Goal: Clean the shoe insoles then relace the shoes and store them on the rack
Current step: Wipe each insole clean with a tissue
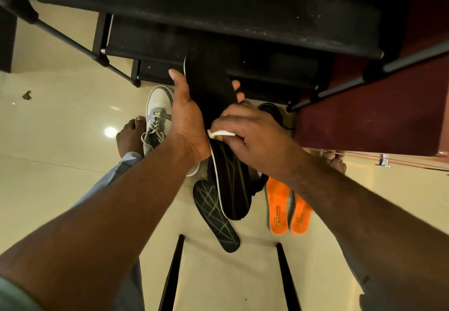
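Observation:
My left hand (185, 116) grips a long black insole (211, 87) with a pale rim, held up in front of the rack. My right hand (252, 138) pinches a small white wipe (222, 133) against the middle of that insole. A second black insole (215, 216) with greenish lines lies on the floor below. Two orange insoles (278, 206) lie side by side to its right. A grey-and-white laced sneaker (158, 116) stands on the floor left of my left hand. A dark shoe (271, 109) shows partly behind my right hand.
A black fabric shoe rack (218, 19) with metal tubes fills the top of the view. A maroon cabinet (379, 116) stands at the right. My bare feet (130, 136) rest on the glossy cream tile floor. Two black bars (172, 274) cross the floor below.

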Available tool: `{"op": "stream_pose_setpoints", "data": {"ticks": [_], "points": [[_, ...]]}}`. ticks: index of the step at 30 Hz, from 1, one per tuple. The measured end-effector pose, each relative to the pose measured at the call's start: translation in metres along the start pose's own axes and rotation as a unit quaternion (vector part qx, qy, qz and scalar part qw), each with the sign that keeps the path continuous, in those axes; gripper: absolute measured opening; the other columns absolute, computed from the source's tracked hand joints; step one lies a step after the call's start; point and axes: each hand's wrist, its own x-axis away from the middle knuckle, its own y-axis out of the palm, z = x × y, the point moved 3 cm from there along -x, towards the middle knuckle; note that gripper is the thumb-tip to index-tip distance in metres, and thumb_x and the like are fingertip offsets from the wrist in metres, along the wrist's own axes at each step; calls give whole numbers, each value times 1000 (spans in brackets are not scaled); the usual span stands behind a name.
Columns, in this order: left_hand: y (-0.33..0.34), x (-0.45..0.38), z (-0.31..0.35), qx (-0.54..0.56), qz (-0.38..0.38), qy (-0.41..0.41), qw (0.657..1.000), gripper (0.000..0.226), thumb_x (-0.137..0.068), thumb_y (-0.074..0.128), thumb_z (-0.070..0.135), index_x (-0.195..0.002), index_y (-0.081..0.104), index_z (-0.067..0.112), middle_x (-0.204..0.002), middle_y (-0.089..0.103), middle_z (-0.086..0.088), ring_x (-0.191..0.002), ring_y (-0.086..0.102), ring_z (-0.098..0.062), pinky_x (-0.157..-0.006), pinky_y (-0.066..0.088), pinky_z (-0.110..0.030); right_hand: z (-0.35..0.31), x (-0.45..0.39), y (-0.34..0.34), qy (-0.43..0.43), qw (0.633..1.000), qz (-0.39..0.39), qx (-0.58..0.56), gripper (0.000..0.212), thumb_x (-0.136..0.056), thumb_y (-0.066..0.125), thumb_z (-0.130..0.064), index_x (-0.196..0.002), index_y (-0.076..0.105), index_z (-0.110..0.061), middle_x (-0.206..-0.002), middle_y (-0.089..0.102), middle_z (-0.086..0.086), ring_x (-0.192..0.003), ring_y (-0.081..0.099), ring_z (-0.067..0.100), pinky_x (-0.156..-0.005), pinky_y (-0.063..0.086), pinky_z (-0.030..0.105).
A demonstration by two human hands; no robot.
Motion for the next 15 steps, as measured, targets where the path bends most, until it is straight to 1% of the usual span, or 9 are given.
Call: {"op": "stream_pose_setpoints", "data": {"ticks": [3, 5, 8, 9, 10, 12, 14, 15], "points": [[1, -1, -1, 25, -14, -15, 999, 105, -83, 8, 86, -137, 56, 9, -133, 62, -12, -127, 57, -30, -110, 38, -52, 26, 3, -3, 46, 996, -11, 74, 15, -83, 62, -3, -93, 72, -8, -92, 61, 7, -90, 59, 26, -74, 51, 36], [-1, -3, -2, 23, -11, -8, 1000, 105, -83, 7, 85, -139, 54, 10, -133, 62, -12, -127, 56, -30, -111, 37, -53, 23, 2, -1, 55, 995, -4, 87, 15, -81, 64, 1, -91, 71, -8, -91, 61, 8, -90, 58, 26, -75, 50, 36], [-1, -1, 0, 10, 8, 7, 1000, 100, -87, 8, 82, -133, 59, 11, -126, 67, -10, -121, 62, -25, -105, 46, -44, -3, 0, 3, 2, 999, 27, 45, 13, -79, 62, 3, -86, 70, -5, -85, 62, 8, -85, 55, 18, -78, 45, 26], [-1, 0, 0, 4, 9, 6, 1000, 100, -87, 8, 82, -131, 60, 10, -125, 68, -10, -119, 63, -25, -101, 49, -42, -4, 1, 4, -9, 999, 24, 37, 13, -80, 62, 2, -87, 70, -5, -86, 62, 9, -84, 55, 19, -77, 45, 25], [0, 0, -1, 0, 4, -1, 1000, 102, -86, 8, 83, -131, 61, 9, -125, 68, -12, -119, 63, -26, -100, 50, -42, 1, 1, 4, -3, 999, 15, 36, 13, -82, 61, 2, -89, 70, -5, -87, 62, 9, -85, 57, 21, -76, 47, 28], [1, 1, -2, 2, -8, -17, 1000, 105, -83, 8, 86, -128, 63, 8, -126, 66, -14, -118, 64, -29, -102, 48, -47, 21, 3, 1, 38, 997, 9, 71, 14, -83, 63, 1, -92, 70, -6, -92, 62, 10, -89, 58, 27, -75, 49, 34], [1, 1, -3, 7, -14, -21, 1000, 105, -83, 9, 86, -125, 65, 8, -125, 67, -16, -116, 65, -30, -101, 47, -50, 31, 5, -1, 71, 992, 14, 108, 14, -82, 64, 0, -92, 70, -7, -95, 63, 10, -93, 58, 28, -78, 50, 36], [0, 0, -4, 4, -16, -20, 1000, 106, -83, 9, 86, -125, 65, 7, -124, 67, -17, -116, 64, -31, -101, 47, -49, 28, 5, 0, 67, 992, 24, 101, 14, -81, 65, 1, -92, 70, -7, -94, 63, 10, -92, 58, 28, -79, 51, 37]]}}
